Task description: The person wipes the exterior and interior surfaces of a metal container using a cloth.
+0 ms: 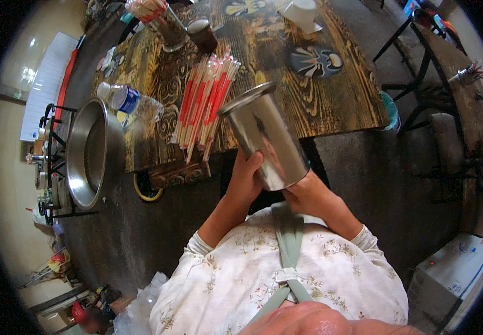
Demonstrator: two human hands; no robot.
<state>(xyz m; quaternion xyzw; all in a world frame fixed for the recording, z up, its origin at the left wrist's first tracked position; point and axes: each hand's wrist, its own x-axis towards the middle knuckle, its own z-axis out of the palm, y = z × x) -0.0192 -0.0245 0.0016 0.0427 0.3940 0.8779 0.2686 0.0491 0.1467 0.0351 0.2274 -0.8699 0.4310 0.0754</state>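
Observation:
I hold a shiny metal canister (pixel 268 142) with a wide flared rim, tilted so its rim points up and to the left. My left hand (pixel 247 173) grips its side, the thumb lying on the metal. Under the lower end, my right hand (pixel 308 192) supports it, most of its fingers hidden behind. Just left of the canister, a bundle of wrapped wooden chopsticks (pixel 206 102) with red paper bands lies on the wooden table (pixel 258 54). What is inside the canister cannot be seen.
A clear plastic bottle (pixel 130 100) with a blue label lies left of the chopsticks. A large metal basin (pixel 93 153) stands at the table's left. Farther back are a dark cup (pixel 201 35), a clear jar (pixel 166 31) of wrapped chopsticks and a white object (pixel 302 14).

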